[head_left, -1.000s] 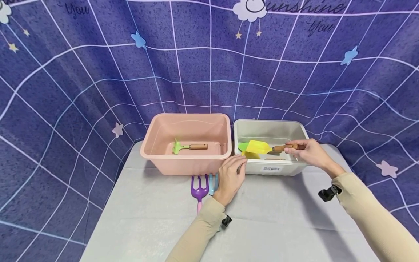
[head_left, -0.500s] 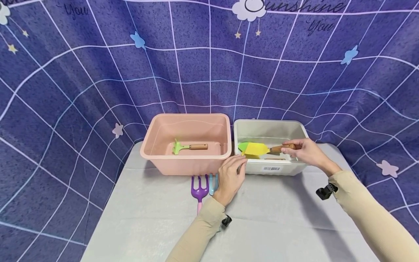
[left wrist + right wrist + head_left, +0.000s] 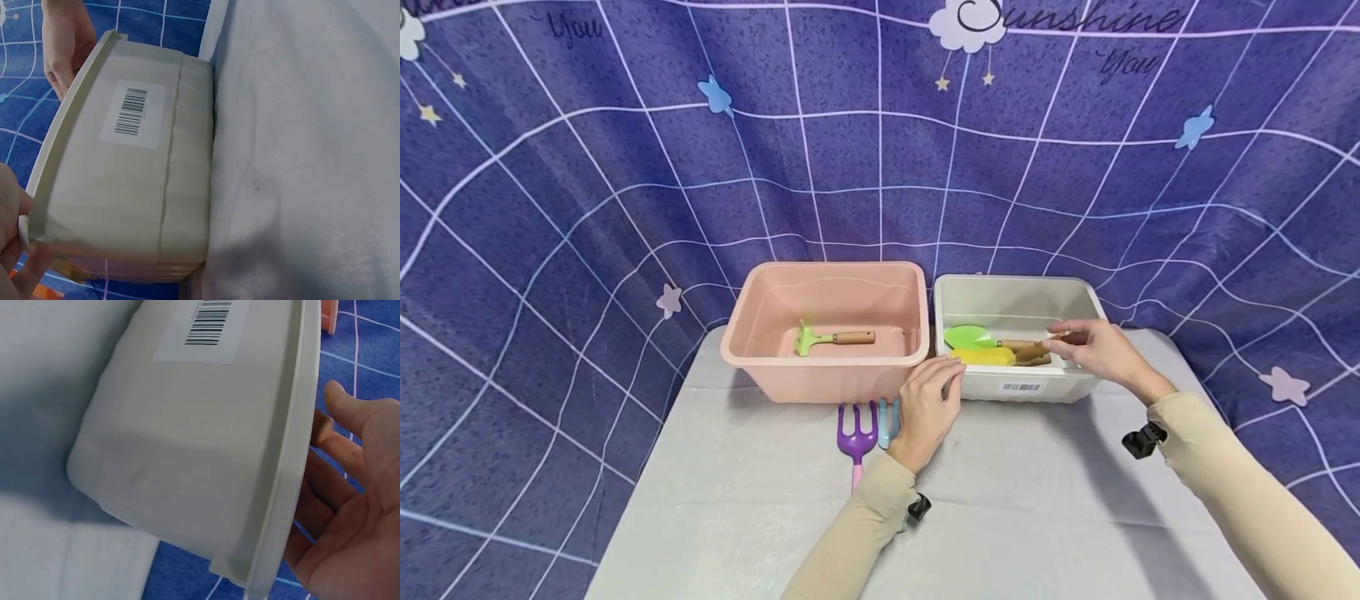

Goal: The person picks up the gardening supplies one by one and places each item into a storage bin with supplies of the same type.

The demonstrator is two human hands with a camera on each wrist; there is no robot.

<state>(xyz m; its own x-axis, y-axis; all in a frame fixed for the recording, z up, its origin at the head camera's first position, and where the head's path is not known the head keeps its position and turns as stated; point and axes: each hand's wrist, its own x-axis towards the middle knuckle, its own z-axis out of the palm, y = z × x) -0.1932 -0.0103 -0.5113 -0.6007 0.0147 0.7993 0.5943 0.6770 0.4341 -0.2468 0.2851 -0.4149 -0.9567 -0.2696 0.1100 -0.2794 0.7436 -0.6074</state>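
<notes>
Left hand pinching the corner of a grey bin's rim, seen sideways on.

The left hand, cut off by the frame's edge, has fingertips on both sides of the rim at the lower corner of the bin. At the upper corner, the right hand reaches over with its fingertips hidden behind the rim. A white label with a barcode sits on the bin's side wall. The bin's base meets a pale cloth, shadowed low down; a blue cloth with light lines lies beyond, and an unclear orange patch shows at bottom left.
</notes>
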